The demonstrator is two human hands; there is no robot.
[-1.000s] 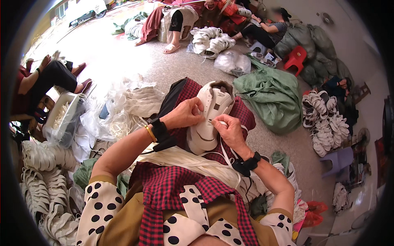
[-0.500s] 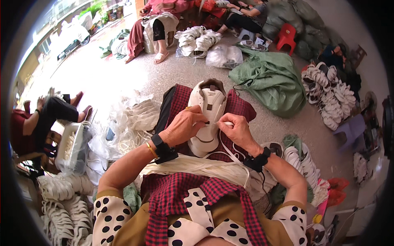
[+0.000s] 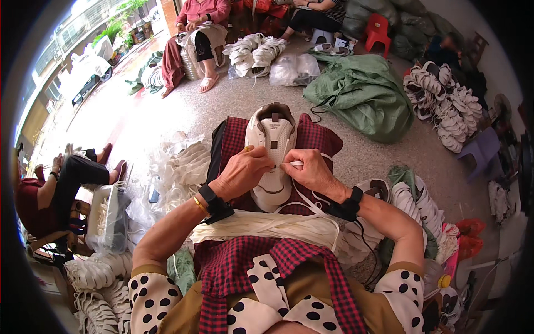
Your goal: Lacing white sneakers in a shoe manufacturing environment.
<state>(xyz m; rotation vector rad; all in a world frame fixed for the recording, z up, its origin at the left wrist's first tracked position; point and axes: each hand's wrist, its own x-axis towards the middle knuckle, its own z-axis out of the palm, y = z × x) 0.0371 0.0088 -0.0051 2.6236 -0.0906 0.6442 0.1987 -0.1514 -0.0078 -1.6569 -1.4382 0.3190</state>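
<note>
Shoe (image 3: 271, 192), pale, smooth-toed, with textured tongue, lies on red-and-black checked cloth (image 3: 236, 132) over the lap. Right hand (image 3: 315, 171) clamped on flat white lace (image 3: 297, 163); left hand (image 3: 243, 171) touches shoe's opposite side, grip cannot be told. 2 hands just apart. Limp lace bundle (image 3: 261, 227) crosses lap; creased green sack (image 3: 361, 103) slumps beyond.

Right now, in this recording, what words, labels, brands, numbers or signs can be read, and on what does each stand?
No text can be quoted.
Small dark print on the tongue of the white shoe between the hands: too small to read surely.
Elsewhere: no legible lettering stands out.
</note>
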